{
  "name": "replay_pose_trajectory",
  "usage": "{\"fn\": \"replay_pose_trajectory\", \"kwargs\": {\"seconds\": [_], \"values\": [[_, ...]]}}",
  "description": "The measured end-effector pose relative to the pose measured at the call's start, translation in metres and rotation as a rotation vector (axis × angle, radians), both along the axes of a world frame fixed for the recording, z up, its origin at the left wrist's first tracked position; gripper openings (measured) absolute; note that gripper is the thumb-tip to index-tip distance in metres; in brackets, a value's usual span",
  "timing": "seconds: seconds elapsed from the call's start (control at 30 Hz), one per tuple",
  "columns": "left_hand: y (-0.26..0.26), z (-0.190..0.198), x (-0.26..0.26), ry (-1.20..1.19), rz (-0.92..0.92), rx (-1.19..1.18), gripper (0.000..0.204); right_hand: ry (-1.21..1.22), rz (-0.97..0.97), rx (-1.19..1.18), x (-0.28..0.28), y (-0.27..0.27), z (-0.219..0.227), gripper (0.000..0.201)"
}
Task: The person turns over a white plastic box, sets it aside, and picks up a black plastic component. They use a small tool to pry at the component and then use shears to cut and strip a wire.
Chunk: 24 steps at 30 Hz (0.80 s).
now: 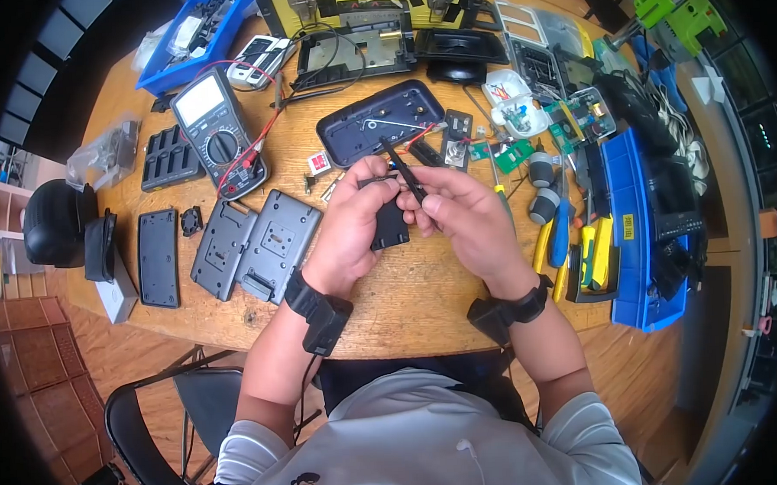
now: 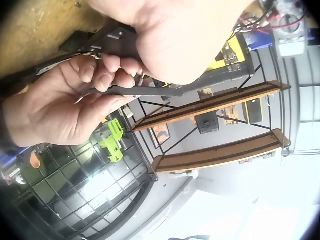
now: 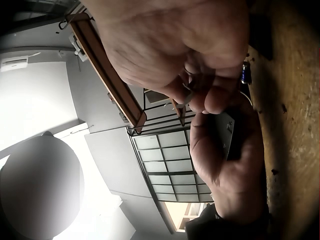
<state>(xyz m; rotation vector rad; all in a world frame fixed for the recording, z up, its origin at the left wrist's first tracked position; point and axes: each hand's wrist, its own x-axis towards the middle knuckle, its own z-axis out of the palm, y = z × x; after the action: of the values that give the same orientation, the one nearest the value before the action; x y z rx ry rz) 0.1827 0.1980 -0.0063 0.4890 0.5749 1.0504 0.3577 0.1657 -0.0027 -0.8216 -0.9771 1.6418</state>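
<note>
Near the middle of the table's front, my left hand (image 1: 346, 223) grips a flat black rectangular part (image 1: 391, 228), partly hidden by the fingers. The right wrist view shows this part (image 3: 226, 134) against the left palm, with small holes near one end. My right hand (image 1: 472, 214) pinches a slim black tool (image 1: 409, 177) between thumb and fingers, slanting over the part. In the left wrist view the tool (image 2: 150, 91) has a thin curved tip at one end. Both hands' fingertips meet close together; what lies between them is mostly hidden.
A dark blue casing (image 1: 340, 127) lies just beyond the hands. Left are a multimeter (image 1: 219, 146) with leads and grey panels (image 1: 276, 239). On the right stand screwdrivers (image 1: 560, 231), green circuit boards (image 1: 513, 157) and a blue bin (image 1: 630, 267).
</note>
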Motion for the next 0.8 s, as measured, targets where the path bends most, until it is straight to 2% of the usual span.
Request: {"fn": "replay_pose_trajectory", "kwargs": {"seconds": [0.17, 0.37, 0.67, 0.73, 0.8], "values": [[0.001, -0.002, -0.002, 0.015, -0.008, 0.026, 0.009, 0.001, 0.013, 0.006, 0.002, 0.001, -0.002, 0.037], [0.001, -0.001, -0.001, 0.009, -0.014, 0.021, 0.009, -0.135, 0.026, 0.045, 0.0, 0.0, 0.003, 0.028], [0.0, -0.003, 0.001, 0.012, -0.008, 0.007, 0.006, -0.175, -0.087, 0.089, -0.014, -0.004, -0.007, 0.023], [-0.001, 0.0, 0.003, 0.04, 0.034, -0.021, 0.01, -0.413, -0.17, 0.187, -0.016, -0.005, -0.009, 0.018], [-0.003, 0.002, 0.004, 0.054, 0.027, -0.025, 0.01, -0.445, -0.219, 0.234, -0.019, -0.005, -0.01, 0.018]]}}
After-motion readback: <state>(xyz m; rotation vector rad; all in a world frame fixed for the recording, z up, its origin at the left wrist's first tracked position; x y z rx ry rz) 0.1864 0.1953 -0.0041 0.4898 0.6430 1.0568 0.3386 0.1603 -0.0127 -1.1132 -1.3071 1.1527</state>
